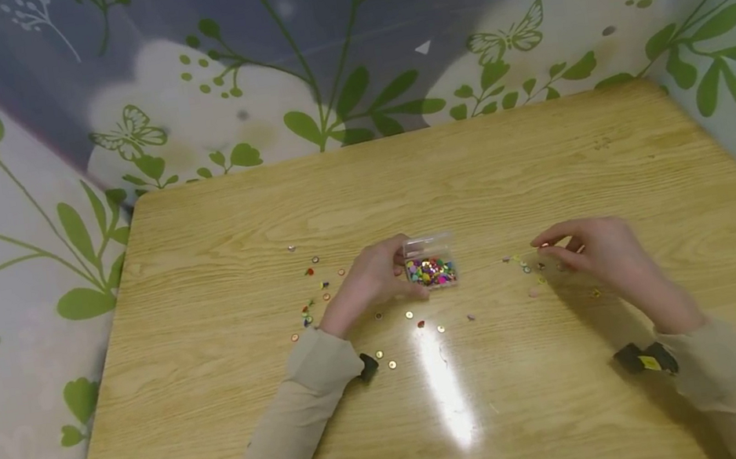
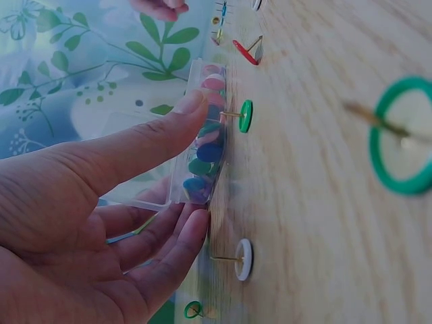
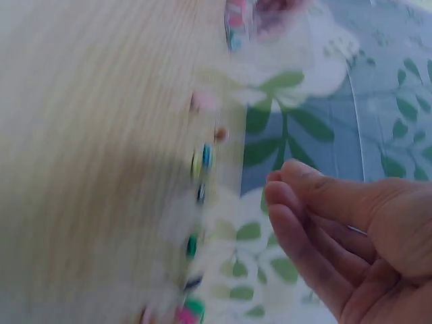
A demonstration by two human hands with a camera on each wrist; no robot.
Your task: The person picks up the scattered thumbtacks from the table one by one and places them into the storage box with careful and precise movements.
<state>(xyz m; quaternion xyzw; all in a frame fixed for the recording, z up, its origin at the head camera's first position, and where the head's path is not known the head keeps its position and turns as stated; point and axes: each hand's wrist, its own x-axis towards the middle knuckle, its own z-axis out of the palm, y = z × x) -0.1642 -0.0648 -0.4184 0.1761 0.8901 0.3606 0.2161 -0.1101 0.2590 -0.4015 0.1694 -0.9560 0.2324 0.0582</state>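
My left hand [image 1: 374,272] holds a small clear plastic box [image 2: 179,182] at its left side, thumb in front and fingers behind. Colorful thumbtacks [image 1: 431,271] fill the box's lower part, and its clear lid [image 1: 429,244] stands raised at the back. To the right, my right hand [image 1: 602,246] is above the table, thumb and forefinger drawn together with a tiny thumbtack [image 1: 545,245] between the tips. In the right wrist view the fingertips [image 3: 297,169] meet, and the tack is hidden there. Loose thumbtacks [image 1: 526,268] lie below this hand.
More thumbtacks, several with points up or sideways, are scattered left of the box [image 1: 326,297] and in front of it [image 1: 409,315]. Close to the left wrist camera lies a green-rimmed tack [image 2: 405,135]. Patterned wall covering [image 1: 340,43] borders the wooden table [image 1: 232,226].
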